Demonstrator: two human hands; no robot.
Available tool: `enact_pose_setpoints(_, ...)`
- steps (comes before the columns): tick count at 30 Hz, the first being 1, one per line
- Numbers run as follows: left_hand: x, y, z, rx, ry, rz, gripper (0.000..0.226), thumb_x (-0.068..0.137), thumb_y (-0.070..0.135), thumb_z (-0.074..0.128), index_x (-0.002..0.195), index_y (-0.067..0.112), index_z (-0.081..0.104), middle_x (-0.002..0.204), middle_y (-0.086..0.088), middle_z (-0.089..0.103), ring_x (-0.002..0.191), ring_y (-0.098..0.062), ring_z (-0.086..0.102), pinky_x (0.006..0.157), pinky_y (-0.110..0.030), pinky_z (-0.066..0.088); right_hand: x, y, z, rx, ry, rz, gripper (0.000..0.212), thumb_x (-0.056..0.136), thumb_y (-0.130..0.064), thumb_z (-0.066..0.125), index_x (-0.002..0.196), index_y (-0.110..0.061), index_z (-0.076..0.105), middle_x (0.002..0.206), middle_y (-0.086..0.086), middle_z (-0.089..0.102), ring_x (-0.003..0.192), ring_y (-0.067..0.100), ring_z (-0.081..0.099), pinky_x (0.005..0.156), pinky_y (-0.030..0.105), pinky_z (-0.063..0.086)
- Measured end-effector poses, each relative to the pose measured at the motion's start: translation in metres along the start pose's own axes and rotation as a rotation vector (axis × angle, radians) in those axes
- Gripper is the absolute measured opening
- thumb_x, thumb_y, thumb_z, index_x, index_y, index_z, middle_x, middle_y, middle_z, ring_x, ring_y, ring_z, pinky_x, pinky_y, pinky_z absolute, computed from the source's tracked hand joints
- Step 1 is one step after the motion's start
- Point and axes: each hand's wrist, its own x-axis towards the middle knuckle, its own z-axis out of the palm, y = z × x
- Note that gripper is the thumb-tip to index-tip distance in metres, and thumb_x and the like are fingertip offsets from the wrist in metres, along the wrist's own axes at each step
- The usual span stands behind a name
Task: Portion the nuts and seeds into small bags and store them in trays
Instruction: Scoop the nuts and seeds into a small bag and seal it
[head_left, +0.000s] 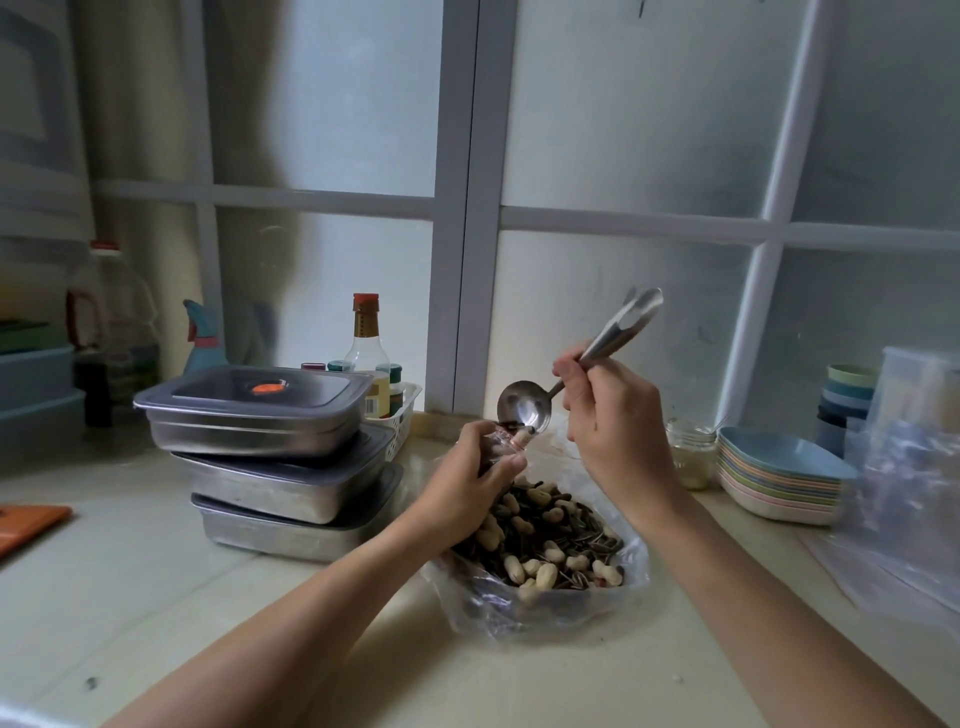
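Three lidded steel trays (270, 447) stand stacked on the bench (130, 571) at left; a bottle (367, 353) behind shows a barcode, its writing unreadable. The left hand (475, 467) curls around a small clear bag (500, 442) above the open bag of peanuts and seeds (550, 556). The right hand (608, 415) grips a spoon (522, 410), its bowl tipped at the small bag's mouth.

left hand (475, 470): raised, fingers curled round small bag (503, 441) | right hand (605, 415): higher, just beside the left, fingers gripping spoon (523, 408) by its handle | forearms: both bare, reaching forward and converging
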Motion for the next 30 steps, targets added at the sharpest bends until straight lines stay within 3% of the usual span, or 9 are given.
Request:
enact_pose_setpoints(6, 0.001, -0.001, 0.001, -0.009, 0.007, -0.003, 0.066, 0.098, 0.043, 0.063, 0.151, 0.014, 0.035, 0.126, 0.002, 0.064, 0.114, -0.012, 0.062, 0.103, -0.036, 0.053, -0.005, 0.000, 0.001, 0.026, 0.001, 0.016, 0.028, 0.108, -0.023, 0.048, 0.099, -0.004, 0.067, 0.073, -0.013, 0.053, 0.061, -0.011, 0.052, 0.062, 0.001, 0.039)
enact_pose_setpoints(10, 0.001, 0.002, 0.001, -0.025, 0.011, -0.013, 0.063, 0.100, 0.037, 0.062, 0.151, 0.015, 0.034, 0.111, 0.009, 0.063, 0.099, -0.001, 0.060, 0.085, -0.015, 0.049, -0.007, 0.004, 0.001, 0.041, -0.005, 0.055, 0.026, 0.108, -0.023, 0.048, 0.099, -0.007, 0.067, 0.071, -0.012, 0.057, 0.059, -0.005, 0.058, 0.060, 0.005, 0.043)
enact_pose_setpoints(12, 0.000, 0.004, 0.000, -0.023, 0.017, -0.008, 0.062, 0.101, 0.037, 0.061, 0.152, 0.015, 0.033, 0.112, 0.008, 0.062, 0.101, -0.003, 0.060, 0.088, -0.018, 0.049, -0.007, 0.006, -0.001, 0.053, 0.022, 0.109, 0.026, 0.109, -0.023, 0.048, 0.098, -0.007, 0.066, 0.068, -0.009, 0.060, 0.053, 0.002, 0.061, 0.056, 0.008, 0.045)
enact_pose_setpoints(15, -0.001, 0.004, -0.003, -0.008, 0.024, 0.004, 0.061, 0.101, 0.041, 0.059, 0.151, 0.014, 0.036, 0.119, 0.003, 0.065, 0.109, -0.011, 0.062, 0.098, -0.033, 0.053, -0.008, 0.010, -0.007, 0.085, 0.088, 0.286, 0.029, 0.110, -0.026, 0.044, 0.094, -0.011, 0.064, 0.066, -0.003, 0.063, 0.050, 0.007, 0.064, 0.048, 0.010, 0.044)
enact_pose_setpoints(18, 0.000, 0.003, -0.005, 0.080, 0.055, 0.036, 0.050, 0.099, 0.047, 0.059, 0.137, 0.016, 0.050, 0.107, 0.005, 0.068, 0.097, -0.009, 0.065, 0.089, -0.037, 0.057, -0.012, 0.025, -0.015, 0.041, 0.098, 0.504, 0.038, 0.111, -0.031, 0.039, 0.086, -0.015, 0.063, 0.062, 0.000, 0.063, 0.051, 0.013, 0.064, 0.051, 0.019, 0.046)
enact_pose_setpoints(20, 0.001, 0.003, -0.006, 0.166, 0.061, 0.071, 0.045, 0.097, 0.046, 0.063, 0.131, 0.017, 0.055, 0.104, 0.008, 0.068, 0.093, -0.005, 0.063, 0.084, -0.023, 0.054, -0.015, 0.035, -0.021, 0.009, 0.024, 0.647, 0.044, 0.110, -0.033, 0.039, 0.078, -0.014, 0.063, 0.058, 0.002, 0.062, 0.055, 0.022, 0.065, 0.056, 0.030, 0.046)
enact_pose_setpoints(22, -0.001, 0.005, -0.007, 0.268, 0.041, 0.115, 0.045, 0.097, 0.038, 0.068, 0.134, 0.017, 0.054, 0.107, 0.008, 0.068, 0.095, -0.005, 0.062, 0.082, -0.016, 0.049, -0.019, 0.043, -0.025, -0.001, -0.081, 0.781, 0.047, 0.107, -0.034, 0.040, 0.075, -0.010, 0.064, 0.052, 0.002, 0.060, 0.051, 0.022, 0.063, 0.054, 0.029, 0.044)
enact_pose_setpoints(26, -0.002, 0.004, -0.010, 0.474, -0.066, 0.180, 0.055, 0.097, 0.034, 0.068, 0.144, 0.021, 0.044, 0.122, -0.001, 0.067, 0.119, -0.021, 0.058, 0.105, -0.041, 0.045, -0.029, 0.057, -0.024, 0.052, -0.296, 0.939, 0.042, 0.103, -0.035, 0.042, 0.080, -0.008, 0.065, 0.046, 0.006, 0.058, 0.038, 0.017, 0.053, 0.049, 0.026, 0.039)
enact_pose_setpoints(30, -0.003, 0.003, -0.012, 0.537, -0.161, 0.197, 0.066, 0.093, 0.030, 0.072, 0.149, 0.025, 0.037, 0.140, 0.000, 0.058, 0.132, -0.019, 0.049, 0.115, -0.048, 0.037, -0.036, 0.066, -0.020, 0.134, -0.464, 1.027, 0.035, 0.103, -0.029, 0.042, 0.085, -0.007, 0.064, 0.049, 0.005, 0.055, 0.043, 0.021, 0.052, 0.045, 0.027, 0.039)
